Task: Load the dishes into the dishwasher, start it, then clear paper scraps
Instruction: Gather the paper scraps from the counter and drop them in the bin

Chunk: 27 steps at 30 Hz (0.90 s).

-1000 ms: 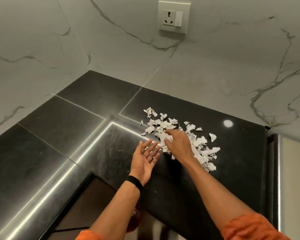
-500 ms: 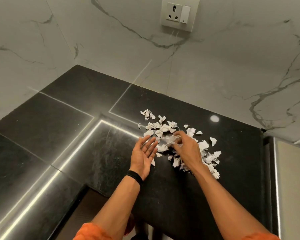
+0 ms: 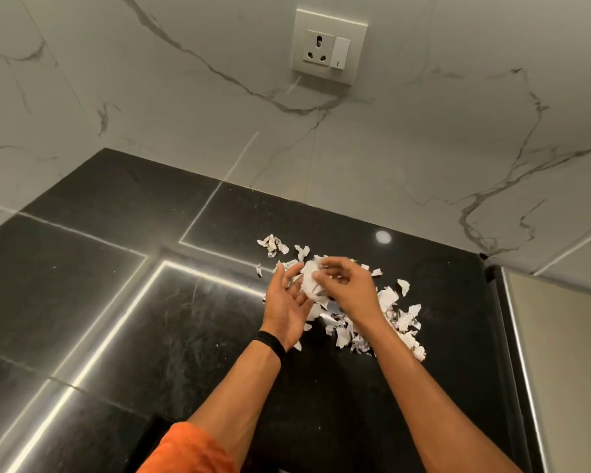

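Torn white paper scraps (image 3: 388, 298) lie in a loose heap on the black countertop (image 3: 144, 308), near the back wall. My left hand (image 3: 285, 310) is held palm up at the heap's left edge, fingers relaxed and spread. My right hand (image 3: 350, 291) is over the heap and pinches a bunched wad of scraps (image 3: 309, 283) against the fingers of my left hand. More scraps trail off to the right below my right forearm. No dishes or dishwasher are in view.
A marble-patterned wall with a socket and switch plate (image 3: 328, 49) rises behind the counter. The counter ends at the right against a pale panel (image 3: 560, 363). A dark opening (image 3: 157, 435) shows at the counter's near edge, by my orange sleeve.
My right hand has gathered scraps into a wad and lifted it to the left onto my left hand's fingers. My left hand has moved closer to the heap.
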Each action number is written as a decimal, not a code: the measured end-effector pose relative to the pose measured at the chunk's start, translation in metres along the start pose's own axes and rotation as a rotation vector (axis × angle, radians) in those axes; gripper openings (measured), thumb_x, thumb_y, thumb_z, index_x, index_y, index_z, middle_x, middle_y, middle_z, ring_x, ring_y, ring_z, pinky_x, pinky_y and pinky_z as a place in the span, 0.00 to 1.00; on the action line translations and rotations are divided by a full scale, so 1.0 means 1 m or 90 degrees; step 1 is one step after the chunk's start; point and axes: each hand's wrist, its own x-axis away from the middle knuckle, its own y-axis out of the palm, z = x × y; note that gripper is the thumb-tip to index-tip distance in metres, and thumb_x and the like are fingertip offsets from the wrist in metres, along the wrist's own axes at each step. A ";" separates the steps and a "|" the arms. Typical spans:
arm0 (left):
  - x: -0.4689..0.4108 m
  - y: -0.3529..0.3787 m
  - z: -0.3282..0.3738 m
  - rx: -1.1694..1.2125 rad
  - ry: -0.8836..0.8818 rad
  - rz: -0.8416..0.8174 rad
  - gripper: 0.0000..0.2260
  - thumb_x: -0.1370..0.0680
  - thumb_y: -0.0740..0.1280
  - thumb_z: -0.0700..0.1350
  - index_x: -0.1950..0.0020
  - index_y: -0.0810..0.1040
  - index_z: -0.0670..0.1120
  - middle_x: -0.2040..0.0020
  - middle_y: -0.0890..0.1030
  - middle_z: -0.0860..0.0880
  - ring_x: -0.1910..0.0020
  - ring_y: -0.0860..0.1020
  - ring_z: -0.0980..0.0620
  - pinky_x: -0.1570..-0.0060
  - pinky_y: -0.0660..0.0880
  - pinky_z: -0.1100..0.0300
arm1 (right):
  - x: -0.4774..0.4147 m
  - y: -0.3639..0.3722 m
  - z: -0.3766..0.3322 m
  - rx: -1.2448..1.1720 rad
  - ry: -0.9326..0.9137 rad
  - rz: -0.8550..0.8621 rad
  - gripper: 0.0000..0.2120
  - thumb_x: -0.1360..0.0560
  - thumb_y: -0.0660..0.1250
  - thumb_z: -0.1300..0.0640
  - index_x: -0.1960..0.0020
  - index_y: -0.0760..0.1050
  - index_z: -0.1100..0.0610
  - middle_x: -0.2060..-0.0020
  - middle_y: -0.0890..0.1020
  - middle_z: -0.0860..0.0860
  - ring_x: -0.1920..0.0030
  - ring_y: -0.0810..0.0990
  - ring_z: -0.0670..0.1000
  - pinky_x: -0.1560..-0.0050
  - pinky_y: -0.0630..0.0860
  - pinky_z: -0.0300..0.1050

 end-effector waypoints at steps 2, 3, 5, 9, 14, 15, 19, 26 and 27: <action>-0.003 0.004 0.001 0.046 -0.023 -0.023 0.26 0.17 0.59 0.62 0.30 0.76 0.43 0.36 0.81 0.37 0.46 0.83 0.42 0.50 0.78 0.51 | -0.005 0.013 0.006 0.009 0.015 -0.046 0.10 0.26 0.77 0.59 0.46 0.84 0.52 0.52 0.86 0.51 0.50 0.86 0.52 0.53 0.85 0.50; -0.004 0.004 0.003 0.068 -0.032 -0.023 0.26 0.17 0.58 0.62 0.30 0.76 0.43 0.37 0.81 0.37 0.49 0.83 0.43 0.56 0.79 0.54 | -0.007 0.017 0.007 0.024 0.008 -0.054 0.09 0.26 0.77 0.58 0.47 0.85 0.51 0.53 0.86 0.50 0.50 0.86 0.52 0.53 0.85 0.51; -0.006 0.001 0.005 0.103 -0.039 -0.013 0.25 0.17 0.59 0.61 0.31 0.76 0.44 0.42 0.82 0.39 0.56 0.82 0.46 0.65 0.77 0.58 | -0.015 0.021 0.007 0.044 -0.004 -0.039 0.06 0.25 0.76 0.57 0.48 0.85 0.51 0.54 0.87 0.49 0.52 0.86 0.50 0.54 0.85 0.50; -0.011 -0.009 0.009 0.107 -0.032 0.012 0.24 0.19 0.64 0.59 0.32 0.78 0.43 0.38 0.83 0.40 0.47 0.82 0.44 0.48 0.78 0.52 | -0.032 0.015 -0.007 -0.023 0.034 -0.021 0.04 0.23 0.73 0.64 0.49 0.84 0.60 0.56 0.85 0.56 0.57 0.86 0.51 0.62 0.83 0.43; -0.020 -0.007 0.018 0.139 -0.049 -0.033 0.24 0.18 0.62 0.58 0.30 0.74 0.42 0.44 0.84 0.39 0.54 0.84 0.43 0.65 0.80 0.54 | -0.039 0.022 -0.011 -0.027 0.107 -0.228 0.07 0.26 0.75 0.67 0.49 0.82 0.67 0.56 0.85 0.63 0.59 0.84 0.58 0.59 0.84 0.46; -0.023 -0.007 0.018 0.144 -0.052 -0.040 0.24 0.17 0.62 0.58 0.30 0.74 0.42 0.44 0.84 0.39 0.53 0.85 0.43 0.66 0.80 0.55 | -0.040 0.025 -0.008 -0.019 0.107 -0.235 0.07 0.26 0.76 0.66 0.49 0.83 0.66 0.58 0.85 0.62 0.59 0.84 0.59 0.58 0.85 0.49; -0.029 -0.010 0.018 0.161 -0.051 -0.042 0.24 0.18 0.62 0.58 0.31 0.75 0.42 0.35 0.80 0.34 0.39 0.81 0.38 0.48 0.80 0.48 | -0.046 0.024 -0.007 0.022 0.064 -0.132 0.10 0.29 0.80 0.61 0.50 0.83 0.60 0.63 0.85 0.60 0.62 0.87 0.61 0.56 0.86 0.54; -0.045 -0.012 0.019 0.200 -0.047 0.018 0.22 0.18 0.63 0.56 0.32 0.77 0.40 0.34 0.80 0.38 0.34 0.79 0.41 0.34 0.74 0.49 | -0.085 -0.001 0.025 0.345 -0.058 -0.034 0.10 0.26 0.77 0.55 0.45 0.83 0.50 0.52 0.86 0.45 0.50 0.83 0.45 0.47 0.82 0.46; -0.047 -0.013 0.019 0.196 -0.044 0.030 0.22 0.18 0.63 0.55 0.32 0.77 0.41 0.34 0.80 0.38 0.33 0.78 0.41 0.34 0.74 0.49 | -0.088 -0.002 0.031 0.454 -0.088 -0.079 0.14 0.26 0.76 0.53 0.41 0.82 0.48 0.47 0.85 0.44 0.46 0.81 0.45 0.43 0.79 0.46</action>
